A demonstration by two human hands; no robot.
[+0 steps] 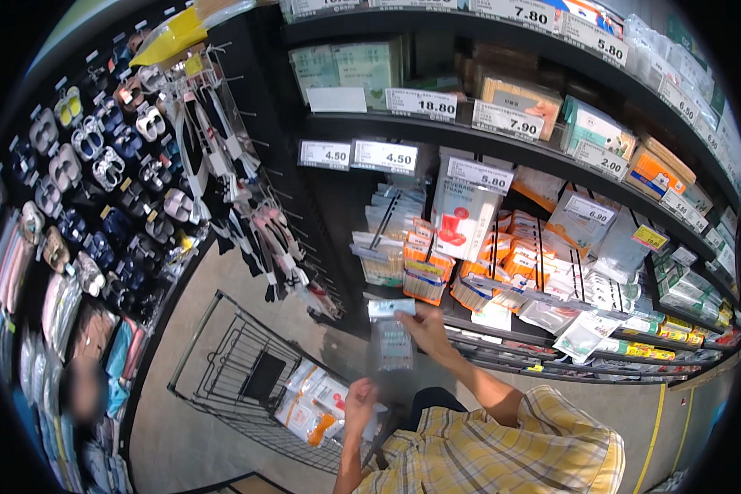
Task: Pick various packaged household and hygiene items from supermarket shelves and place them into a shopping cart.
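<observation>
A small clear plastic packet (393, 346) with a pale header hangs upright in front of the shelves, its contents too small to name. My right hand (425, 331) pinches it by the right side of the header. Below the packet, my left hand (360, 402) is curled closed beside the shopping cart; whatever its fingers hold, if anything, is hidden. The black wire shopping cart (222, 370) stands at my left, with several white and orange packages (311, 403) lying in it.
Dark shelves (325, 132) hold price-tagged packs ahead and to the right. Orange-and-white packets (426, 272) hang just beyond my right hand. Socks (214, 148) on hooks stick out at the left, and a wall of slippers (107, 173) stands farther left. Yellow lines (655, 428) mark the floor.
</observation>
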